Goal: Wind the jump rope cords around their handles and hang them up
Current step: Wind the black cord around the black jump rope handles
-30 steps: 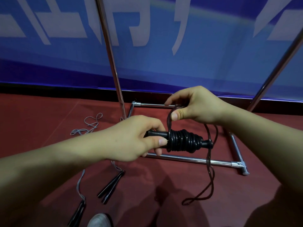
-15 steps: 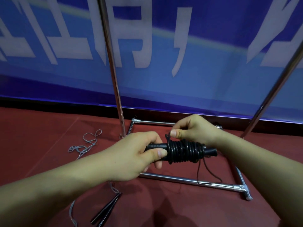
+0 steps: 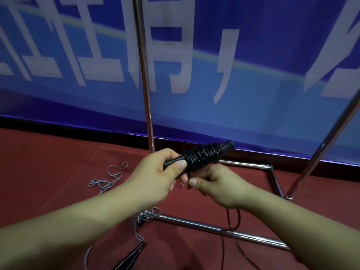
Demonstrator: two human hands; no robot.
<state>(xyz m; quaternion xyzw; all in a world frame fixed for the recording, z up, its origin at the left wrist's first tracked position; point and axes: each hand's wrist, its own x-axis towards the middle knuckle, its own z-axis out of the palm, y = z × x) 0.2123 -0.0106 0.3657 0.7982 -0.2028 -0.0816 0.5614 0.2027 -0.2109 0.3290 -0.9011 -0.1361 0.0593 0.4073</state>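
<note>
So our left hand [image 3: 155, 176] grips the handles [image 3: 198, 157] with cord [image 3: 202, 155] wound past its thumb, right hand [image 3: 216, 184] curled just below, pinching cord.

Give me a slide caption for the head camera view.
Left hand grips black jump rope handles wound with cord; right hand works beneath.

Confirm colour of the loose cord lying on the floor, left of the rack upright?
Grey. The loose cord lies in loops on the red floor; head view shows it best.

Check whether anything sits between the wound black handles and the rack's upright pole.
Nothing visible does. The left hand holds the wound handles just right of the upright pole, open air between. The hanging bar is out of frame.
</note>
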